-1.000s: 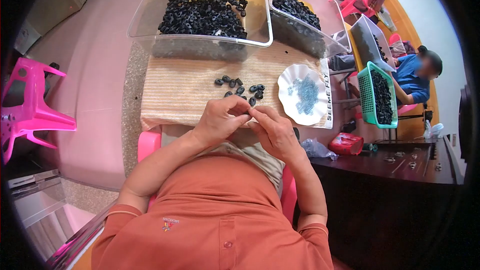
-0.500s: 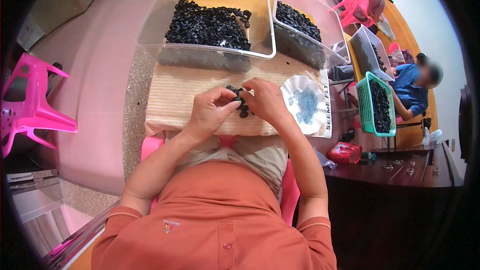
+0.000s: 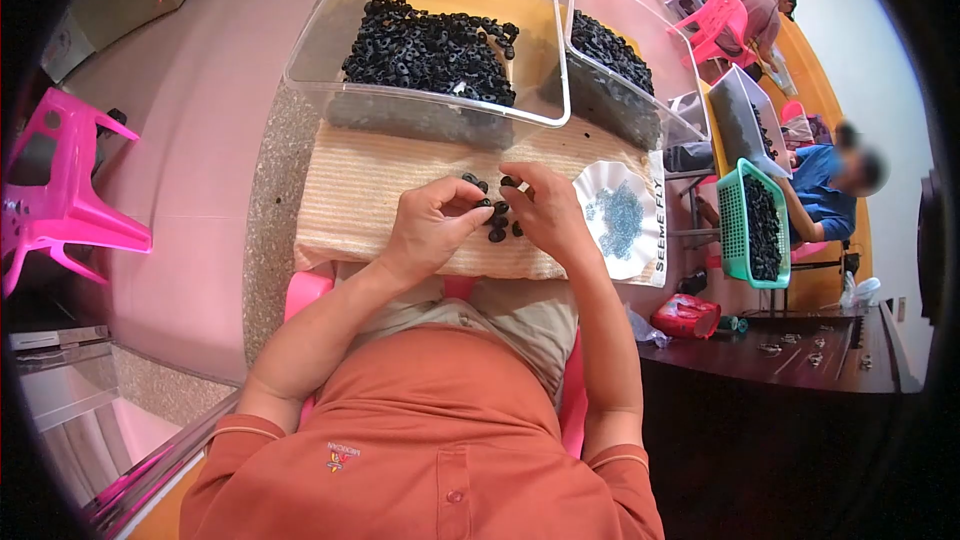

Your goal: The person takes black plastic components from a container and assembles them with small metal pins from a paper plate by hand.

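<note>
Over the cloth-covered tabletop (image 3: pixel 370 165), my left hand (image 3: pixel 428 225) pinches a small black part (image 3: pixel 485 203) between thumb and forefinger. My right hand (image 3: pixel 552 212) is close beside it, thumb and forefinger closed around another dark part (image 3: pixel 508 181). Several loose black parts (image 3: pixel 498 230) lie on the cloth under and between my fingertips. They look like small rounded plastic pieces, too small to name exactly. Just right of my right hand sits a white scalloped plate (image 3: pixel 640 258) bearing tiny clear-bluish pieces (image 3: pixel 615 220).
A clear plastic bin (image 3: pixel 300 50) of black parts stands ahead, a second clear bin (image 3: pixel 685 90) beside it. Further right are a green basket (image 3: pixel 731 230), a white bin (image 3: pixel 735 105) and a person in blue (image 3: pixel 825 190). A pink stool (image 3: pixel 65 190) stands left.
My hands have moved slightly apart, showing more of the black parts on the cloth. The whole view has shifted a little.
</note>
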The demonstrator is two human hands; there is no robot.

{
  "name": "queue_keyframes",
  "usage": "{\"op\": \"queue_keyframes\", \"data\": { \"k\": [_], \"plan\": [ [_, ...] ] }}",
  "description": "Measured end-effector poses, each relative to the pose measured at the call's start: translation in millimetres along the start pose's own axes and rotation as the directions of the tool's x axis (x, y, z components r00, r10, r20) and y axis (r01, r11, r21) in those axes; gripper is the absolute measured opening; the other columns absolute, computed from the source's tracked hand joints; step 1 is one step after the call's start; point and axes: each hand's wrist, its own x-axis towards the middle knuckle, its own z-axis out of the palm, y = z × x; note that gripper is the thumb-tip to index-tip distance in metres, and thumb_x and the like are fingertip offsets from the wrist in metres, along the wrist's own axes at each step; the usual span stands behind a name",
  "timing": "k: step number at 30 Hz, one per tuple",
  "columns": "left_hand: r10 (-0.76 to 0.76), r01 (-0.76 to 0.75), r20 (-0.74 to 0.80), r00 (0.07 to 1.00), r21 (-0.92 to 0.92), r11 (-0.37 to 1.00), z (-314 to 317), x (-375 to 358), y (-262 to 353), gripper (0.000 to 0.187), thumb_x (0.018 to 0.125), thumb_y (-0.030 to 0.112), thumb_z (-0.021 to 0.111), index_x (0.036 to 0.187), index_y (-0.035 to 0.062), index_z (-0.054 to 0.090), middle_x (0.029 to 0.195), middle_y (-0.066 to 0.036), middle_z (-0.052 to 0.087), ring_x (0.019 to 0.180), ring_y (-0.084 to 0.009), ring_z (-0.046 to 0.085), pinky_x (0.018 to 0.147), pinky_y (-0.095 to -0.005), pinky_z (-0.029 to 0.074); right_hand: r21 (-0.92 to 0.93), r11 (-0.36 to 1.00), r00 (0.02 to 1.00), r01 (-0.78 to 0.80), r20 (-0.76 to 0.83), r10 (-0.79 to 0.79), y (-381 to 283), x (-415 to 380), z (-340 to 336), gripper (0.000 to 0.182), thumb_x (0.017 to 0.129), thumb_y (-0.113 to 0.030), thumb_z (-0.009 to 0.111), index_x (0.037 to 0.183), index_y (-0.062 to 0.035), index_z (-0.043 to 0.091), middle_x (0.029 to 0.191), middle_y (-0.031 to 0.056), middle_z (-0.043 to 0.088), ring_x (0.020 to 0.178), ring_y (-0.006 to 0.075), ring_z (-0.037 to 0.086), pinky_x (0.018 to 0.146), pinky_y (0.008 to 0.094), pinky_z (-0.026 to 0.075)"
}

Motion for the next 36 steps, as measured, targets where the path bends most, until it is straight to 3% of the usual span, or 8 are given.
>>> {"op": "queue_keyframes", "data": {
  "k": [3,6,9,12,24,28,30,36],
  "plan": [
    [0.002,-0.002,0.013,1.0,-0.009,1.0,1,-1,3,0.016,0.086,0.003,0.079,0.1,0.001,0.071,0.088,-0.003,0.073,0.08,-0.0062,0.067,0.072,-0.0223,0.055,0.122,0.99,0.997,-0.066,-0.021,0.069,-1,-12,-2,0.024,0.089,-0.006,0.07,0.112,-0.002,0.07,0.094,0.02,0.071,0.083,0.0337,0.069,0.076,0.0394,0.055],
    [0.002,-0.002,0.036,0.999,-0.01,1.0,2,-2,4,0.017,0.086,0.003,0.079,0.101,0.0007,0.07,0.09,-0.003,0.073,0.082,-0.0064,0.067,0.073,-0.0224,0.055,0.28,0.951,0.99,-0.133,-0.012,0.142,11,-26,5,0.021,0.092,-0.005,0.069,0.113,-0.0025,0.07,0.091,0.0159,0.072,0.076,0.0226,0.068,0.071,0.0318,0.054],
    [0.037,-0.035,0.045,0.998,-0.046,0.998,5,-3,-4,0.016,0.086,0.002,0.078,0.1,-0.0001,0.071,0.093,-0.004,0.073,0.083,-0.0073,0.067,0.073,-0.0226,0.055,0.448,0.886,0.989,-0.115,-0.035,0.146,19,-35,13,0.022,0.092,-0.002,0.07,0.114,-0.0017,0.07,0.088,0.0108,0.072,0.073,0.0136,0.065,0.068,0.0283,0.053],
    [0.073,-0.074,0.06,0.995,0.0,0.997,5,-4,-3,0.014,0.086,0.001,0.078,0.099,-0.0008,0.073,0.096,-0.005,0.072,0.084,-0.0085,0.067,0.073,-0.0228,0.054,0.52,0.845,0.985,-0.128,-0.031,0.169,25,-44,17,0.022,0.092,0.0,0.071,0.113,0.0008,0.07,0.09,0.0078,0.072,0.075,0.0108,0.066,0.068,0.0264,0.054],
    [0.13,-0.143,0.128,0.983,0.098,0.985,5,-5,-2,0.014,0.085,-0.002,0.076,0.099,0.0006,0.075,0.097,-0.008,0.071,0.087,-0.0134,0.068,0.074,-0.0266,0.055,0.761,0.633,0.97,-0.142,-0.02,0.242,14,-56,21,0.023,0.099,-0.007,0.066,0.119,0.0036,0.067,0.09,0.0069,0.072,0.079,0.0129,0.07,0.073,0.0262,0.06],
    [0.13,-0.142,0.123,0.984,0.098,0.985,6,-6,-4,0.015,0.086,-0.001,0.076,0.1,-0.0004,0.073,0.097,-0.008,0.072,0.089,-0.0125,0.069,0.077,-0.0269,0.056,0.777,0.626,0.981,-0.065,-0.066,0.183,21,-58,26,0.019,0.098,-0.006,0.067,0.115,0.0033,0.069,0.098,0.0065,0.071,0.083,0.012,0.069,0.074,0.025,0.058],
    [0.095,-0.096,0.074,0.993,0.009,0.995,11,-7,-6,0.017,0.085,0.003,0.076,0.101,-0.0005,0.073,0.092,-0.012,0.071,0.084,-0.0186,0.07,0.073,-0.0303,0.056,0.759,0.65,0.982,-0.024,-0.103,0.156,20,-57,28,0.02,0.099,-0.008,0.067,0.114,0.0038,0.069,0.097,0.0074,0.071,0.08,0.0125,0.07,0.073,0.0248,0.059],
    [0.091,-0.094,0.078,0.993,0.033,0.995,11,-8,-4,0.018,0.085,0.005,0.075,0.102,-0.0012,0.072,0.09,-0.014,0.071,0.081,-0.021,0.071,0.07,-0.0319,0.057,0.793,0.605,0.974,-0.074,-0.072,0.214,11,-57,27,0.013,0.097,-0.003,0.067,0.108,0.0037,0.07,0.096,0.0046,0.069,0.081,0.0103,0.066,0.073,0.0244,0.055]
  ]
}}
